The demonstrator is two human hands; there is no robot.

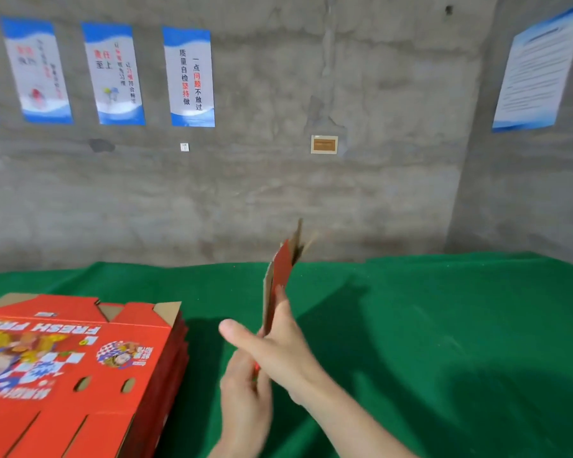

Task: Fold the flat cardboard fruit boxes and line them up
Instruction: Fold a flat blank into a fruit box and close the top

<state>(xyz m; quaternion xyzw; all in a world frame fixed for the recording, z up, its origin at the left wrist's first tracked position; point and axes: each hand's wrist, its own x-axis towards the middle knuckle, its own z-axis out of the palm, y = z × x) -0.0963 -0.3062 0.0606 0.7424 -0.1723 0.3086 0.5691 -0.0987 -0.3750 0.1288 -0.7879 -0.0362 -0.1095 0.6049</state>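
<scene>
Both our hands pinch one flat box (pixel 280 269) edge-on, long axis toward twelve o'clock; left hand (pixel 245 401) at six o'clock from right hand (pixel 278 348).

Table (pixel 444 325) in the foreground, wall (pixel 278 193) behind it. Stack of flat boxes (pixel 80 358) lies on the table's near left, cut off by the left and bottom edges. Right of the stack, at centre, single box (pixel 281 269) held upright and edge-on above the table; right hand (pixel 285 348) on it higher up, left hand (pixel 245 404) below and nearer. Row of posters (pixel 113 74) on the wall upper left; notice (pixel 540 67) on the side wall far right; small plate (pixel 324 144) between them, lower
</scene>
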